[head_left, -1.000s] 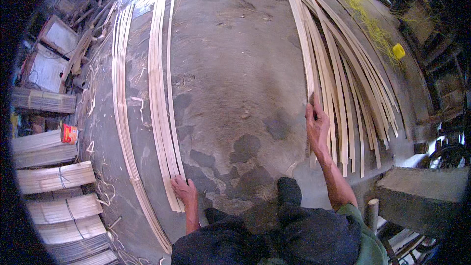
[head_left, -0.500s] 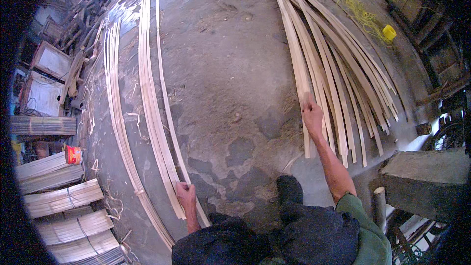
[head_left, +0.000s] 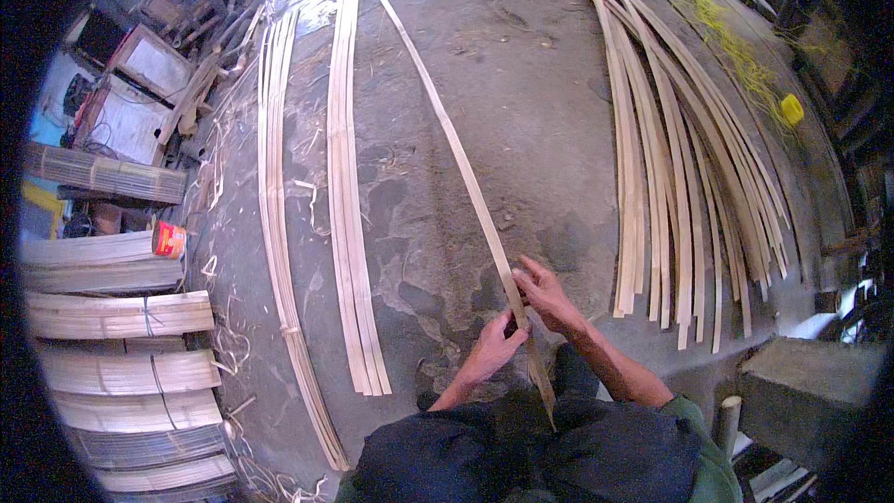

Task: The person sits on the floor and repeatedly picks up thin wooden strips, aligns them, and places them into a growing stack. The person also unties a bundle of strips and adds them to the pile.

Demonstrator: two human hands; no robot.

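Observation:
A long pale bamboo strip [head_left: 456, 144] slants from the far floor down to my lap, its near end between my thighs. My left hand [head_left: 492, 350] is closed on it near that end, thumb and fingers pinching its edge. Just beyond, my right hand [head_left: 551, 300] is at the same strip from the right, thumb against it and index finger stretched forward. To the left lie a flat group of strips [head_left: 344, 158] and a narrower bundle [head_left: 274, 177]. On the right a wide fan of loose strips [head_left: 661, 168] spreads over the floor.
Tied stacks of short slats [head_left: 130, 371] line the left side, with a red tin [head_left: 169, 239] by them. Old frames and wood [head_left: 154, 61] are piled behind. At right stand a concrete block [head_left: 810, 377] and a post [head_left: 728, 424]; yellow netting [head_left: 726, 33] lies farther off.
My right hand has left the fan of strips and come to the middle. My left hand has swung the single strip's near end rightward, away from the flat group. The view has shifted too.

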